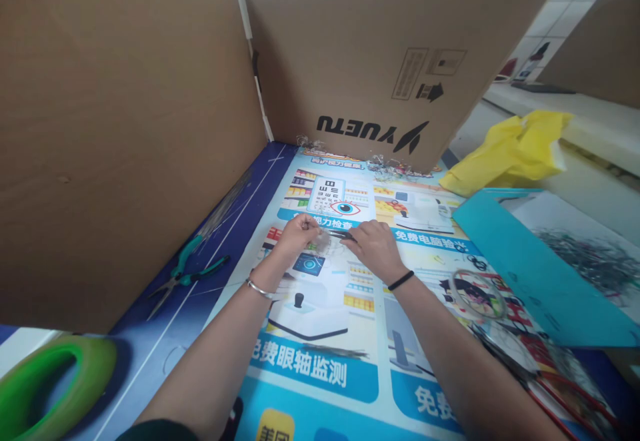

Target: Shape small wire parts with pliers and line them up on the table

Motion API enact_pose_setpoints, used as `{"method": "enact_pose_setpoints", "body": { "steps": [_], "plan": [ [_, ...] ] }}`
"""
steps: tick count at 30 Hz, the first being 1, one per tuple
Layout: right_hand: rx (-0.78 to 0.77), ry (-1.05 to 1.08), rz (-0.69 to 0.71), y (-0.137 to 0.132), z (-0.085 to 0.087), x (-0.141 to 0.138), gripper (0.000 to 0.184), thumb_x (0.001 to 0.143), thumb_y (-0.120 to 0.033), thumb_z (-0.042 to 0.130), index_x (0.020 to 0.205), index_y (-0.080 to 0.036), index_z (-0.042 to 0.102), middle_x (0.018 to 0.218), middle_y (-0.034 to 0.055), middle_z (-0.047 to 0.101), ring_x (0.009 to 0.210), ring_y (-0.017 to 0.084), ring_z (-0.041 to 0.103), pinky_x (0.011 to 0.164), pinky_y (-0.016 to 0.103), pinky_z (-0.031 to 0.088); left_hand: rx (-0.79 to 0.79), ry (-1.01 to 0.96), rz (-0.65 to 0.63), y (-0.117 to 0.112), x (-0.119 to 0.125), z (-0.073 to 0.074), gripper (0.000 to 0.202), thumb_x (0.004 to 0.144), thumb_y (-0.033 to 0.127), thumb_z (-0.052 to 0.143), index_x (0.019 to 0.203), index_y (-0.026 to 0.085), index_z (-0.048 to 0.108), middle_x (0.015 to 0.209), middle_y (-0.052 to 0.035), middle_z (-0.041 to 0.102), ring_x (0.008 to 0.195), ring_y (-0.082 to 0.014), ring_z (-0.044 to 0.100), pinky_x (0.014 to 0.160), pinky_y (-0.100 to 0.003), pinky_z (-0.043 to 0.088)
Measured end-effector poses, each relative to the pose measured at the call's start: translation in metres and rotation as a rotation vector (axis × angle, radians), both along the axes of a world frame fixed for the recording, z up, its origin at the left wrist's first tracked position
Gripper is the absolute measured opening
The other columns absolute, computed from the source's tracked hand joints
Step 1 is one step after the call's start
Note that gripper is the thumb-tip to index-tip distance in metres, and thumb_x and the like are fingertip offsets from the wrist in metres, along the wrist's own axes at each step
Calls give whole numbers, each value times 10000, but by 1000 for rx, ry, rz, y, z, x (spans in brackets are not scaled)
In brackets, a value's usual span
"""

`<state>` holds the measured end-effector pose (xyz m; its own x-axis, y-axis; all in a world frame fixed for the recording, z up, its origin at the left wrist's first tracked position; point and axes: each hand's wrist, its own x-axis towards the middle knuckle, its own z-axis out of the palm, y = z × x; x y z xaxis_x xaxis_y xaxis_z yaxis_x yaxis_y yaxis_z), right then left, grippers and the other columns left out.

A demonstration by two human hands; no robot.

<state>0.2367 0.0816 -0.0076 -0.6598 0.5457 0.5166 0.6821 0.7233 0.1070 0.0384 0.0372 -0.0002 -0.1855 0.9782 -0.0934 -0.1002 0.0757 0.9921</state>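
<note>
My left hand (301, 231) is closed in a pinch over the printed mat. At its fingertips is a small, wispy piece of thin wire (324, 238), partly translucent and too fine to make out in full. My right hand (376, 246) faces it, fingers wrapped round slim dark tweezers (341, 234) whose tips point left at the wire piece. The rest of the tweezers is hidden under my right fingers. Below both hands, a small bundle of thin straight wires (336, 351) lies on the mat.
Cardboard panels (340, 48) wall the left and back. Teal-handled pliers (187, 271) and green tape (95, 368) lie left. At right are a clear ring-shaped roll (456, 294), red-handled scissors (543, 388), a blue box (515, 274) of wire pieces and a yellow bag (510, 151).
</note>
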Motion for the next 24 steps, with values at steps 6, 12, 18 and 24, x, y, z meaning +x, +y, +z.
{"method": "enact_pose_setpoints", "body": {
  "steps": [6,12,18,24],
  "plan": [
    [42,13,-40,-4,3,-1,348,861,-476,462,824,-180,640,750,58,578,778,185,419,712,311,229,8,46,-40,1,0,-3,194,593,193,644,711,165,492,521,76,436,394,-30,327,388,-182,218],
    [76,-63,42,-4,5,-2,340,869,-476,443,795,-190,614,750,48,561,768,180,397,710,318,216,33,44,-65,1,0,-5,221,583,210,684,703,159,505,527,71,452,406,-33,369,416,-181,250],
    [97,-67,-19,-6,7,-2,317,862,-462,465,801,-190,616,754,57,556,772,187,388,719,325,213,30,11,-42,2,0,-4,217,592,212,679,701,161,499,544,63,481,413,-35,378,431,-181,268],
    [103,-19,-72,-7,5,-3,332,866,-468,453,818,-188,625,751,61,554,780,193,394,723,329,219,37,17,-69,1,0,-4,226,586,224,689,699,159,505,551,58,492,437,-40,397,448,-181,286]
  ]
}}
